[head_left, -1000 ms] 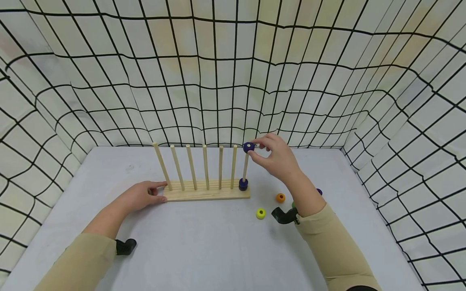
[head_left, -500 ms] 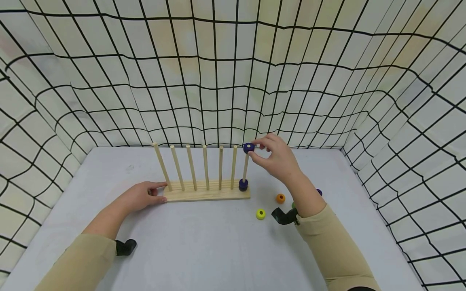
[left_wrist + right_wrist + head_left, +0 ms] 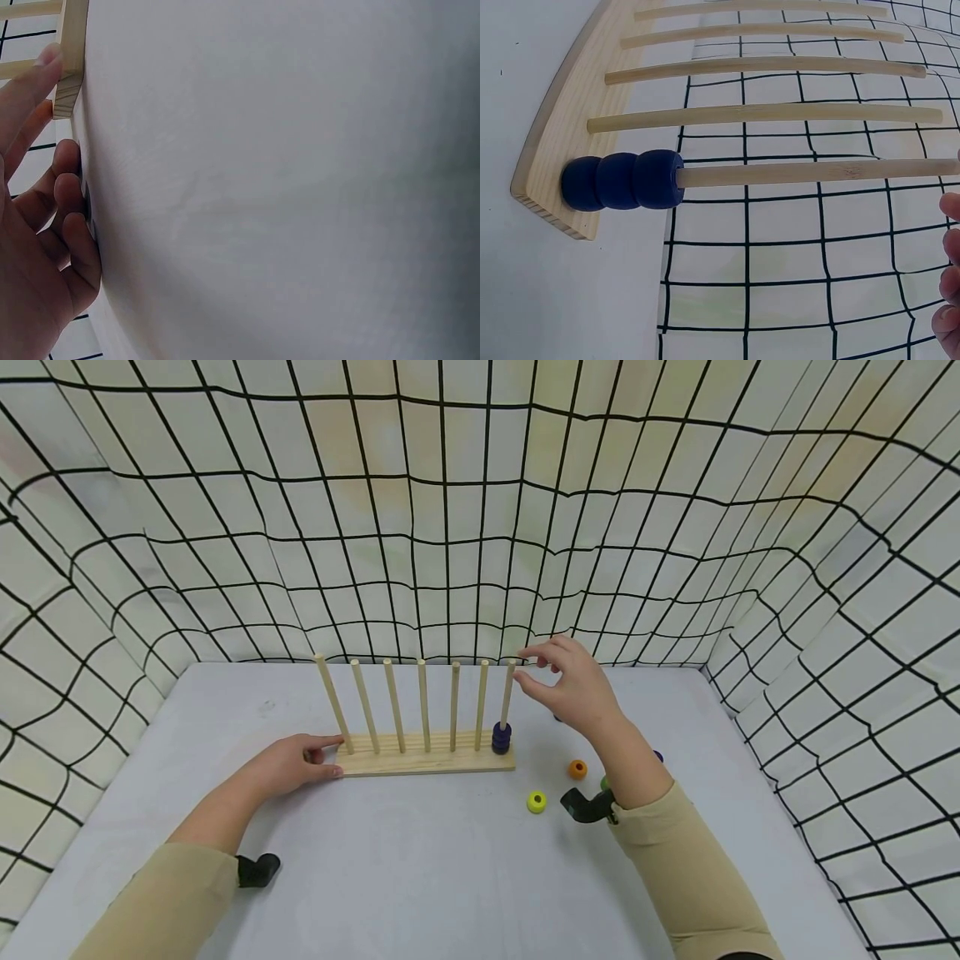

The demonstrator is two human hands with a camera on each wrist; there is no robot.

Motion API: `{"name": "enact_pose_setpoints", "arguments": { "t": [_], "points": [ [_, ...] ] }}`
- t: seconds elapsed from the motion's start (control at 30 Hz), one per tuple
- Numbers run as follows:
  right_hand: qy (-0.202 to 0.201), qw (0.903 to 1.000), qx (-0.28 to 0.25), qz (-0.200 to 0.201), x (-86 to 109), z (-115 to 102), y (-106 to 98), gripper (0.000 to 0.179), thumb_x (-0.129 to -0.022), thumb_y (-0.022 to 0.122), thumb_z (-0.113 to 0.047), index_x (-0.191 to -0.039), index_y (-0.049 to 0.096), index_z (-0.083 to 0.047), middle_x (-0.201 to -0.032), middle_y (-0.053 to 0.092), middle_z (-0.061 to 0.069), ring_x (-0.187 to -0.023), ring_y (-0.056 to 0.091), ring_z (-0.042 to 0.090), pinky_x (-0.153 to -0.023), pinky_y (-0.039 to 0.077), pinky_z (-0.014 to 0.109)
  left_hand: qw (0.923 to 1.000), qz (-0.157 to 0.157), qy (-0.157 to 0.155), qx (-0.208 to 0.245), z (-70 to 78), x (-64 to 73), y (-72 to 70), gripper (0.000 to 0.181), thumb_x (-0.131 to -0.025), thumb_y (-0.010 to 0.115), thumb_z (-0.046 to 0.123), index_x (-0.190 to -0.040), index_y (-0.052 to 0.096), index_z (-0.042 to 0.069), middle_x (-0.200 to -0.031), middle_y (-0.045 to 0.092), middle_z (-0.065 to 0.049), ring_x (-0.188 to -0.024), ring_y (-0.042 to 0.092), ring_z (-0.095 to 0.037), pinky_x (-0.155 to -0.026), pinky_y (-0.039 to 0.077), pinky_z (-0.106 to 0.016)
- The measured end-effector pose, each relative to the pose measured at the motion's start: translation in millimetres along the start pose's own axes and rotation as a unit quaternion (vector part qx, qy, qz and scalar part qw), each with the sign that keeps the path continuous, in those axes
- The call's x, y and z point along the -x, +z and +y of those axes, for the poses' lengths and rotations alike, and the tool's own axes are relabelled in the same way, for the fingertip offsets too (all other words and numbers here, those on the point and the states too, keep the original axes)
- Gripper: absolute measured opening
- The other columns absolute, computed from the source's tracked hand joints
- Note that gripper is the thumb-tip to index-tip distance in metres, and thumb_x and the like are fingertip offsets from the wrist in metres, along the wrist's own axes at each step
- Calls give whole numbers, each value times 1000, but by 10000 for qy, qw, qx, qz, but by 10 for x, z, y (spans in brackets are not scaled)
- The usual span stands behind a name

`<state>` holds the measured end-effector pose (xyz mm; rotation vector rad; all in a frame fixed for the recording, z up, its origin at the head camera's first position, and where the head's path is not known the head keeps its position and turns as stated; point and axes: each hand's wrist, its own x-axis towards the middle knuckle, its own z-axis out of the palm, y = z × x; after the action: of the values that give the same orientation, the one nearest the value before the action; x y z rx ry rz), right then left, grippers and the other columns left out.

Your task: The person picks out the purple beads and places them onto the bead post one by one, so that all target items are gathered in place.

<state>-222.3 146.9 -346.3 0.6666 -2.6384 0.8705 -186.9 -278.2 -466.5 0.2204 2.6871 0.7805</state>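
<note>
Leftmost, the left hand (image 3: 288,766) pinches the end of the wooden board (image 3: 420,764) between thumb and finger, seemingly steadying it. Six pegs (image 3: 425,706) rise bare; on the rightmost peg (image 3: 508,693), three dark blue beads (image 3: 501,739) sit stacked at the base. Farther right, a yellow bead (image 3: 536,802) lies loose. The right hand (image 3: 570,685) hangs just beside that peg's tip, thumb and fingers parted, holding nothing. Threading seems the step in hand; the next move likely calls for fetching another bead. I can't make out any lettering.
</note>
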Motion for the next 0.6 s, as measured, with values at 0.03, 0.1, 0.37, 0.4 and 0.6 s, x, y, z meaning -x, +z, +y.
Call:
{"name": "enact_pose_setpoints", "arguments": {
  "t": [0.03, 0.1, 0.37, 0.4, 0.6],
  "points": [
    [7, 10000, 4, -9, 0, 1, 0, 32, -92, 72, -33, -118, 72, -15, -97, 56, -1, -91, 51, 20, -76, 46, 35, 10000, -4, 2, -1, 1, 1, 0, 73, -86, 75, 46, -144, 52, 7, -91, 53, -4, -77, 46, -19, -66, 38, -34],
    [28, 10000, 14, -19, 1, 5, 2, 32, -92, 72, -34, -118, 72, -15, -96, 56, -1, -91, 51, 20, -76, 46, 35, 10000, -2, 9, 6, 3, 8, 1, 74, -86, 75, 46, -144, 52, 7, -91, 53, -4, -77, 46, -19, -65, 38, -34],
    [84, 10000, -4, -30, 17, 31, -13, 29, -92, 71, -33, -116, 71, -16, -95, 55, 0, -92, 52, 22, -76, 46, 36, 10000, -5, 7, 41, -3, 10, 3, 74, -86, 75, 46, -144, 52, 7, -91, 53, -4, -77, 46, -19, -65, 38, -34],
    [94, 9999, 10, -36, 20, 37, -11, 29, -93, 70, -33, -116, 71, -16, -95, 55, 0, -92, 52, 22, -75, 45, 36, 10000, -2, 11, 35, -10, 5, 2, 74, -86, 75, 47, -144, 52, 6, -91, 53, -4, -77, 46, -19, -66, 38, -34],
    [167, 9998, 54, -84, 34, 81, -3, 32, -92, 71, -33, -117, 72, -12, -95, 56, 1, -91, 51, 23, -74, 44, 36, 10000, 28, 45, 13, -34, -6, 16, 74, -86, 75, 47, -143, 53, 6, -90, 53, -4, -77, 46, -19, -66, 38, -34]
  ]
}}
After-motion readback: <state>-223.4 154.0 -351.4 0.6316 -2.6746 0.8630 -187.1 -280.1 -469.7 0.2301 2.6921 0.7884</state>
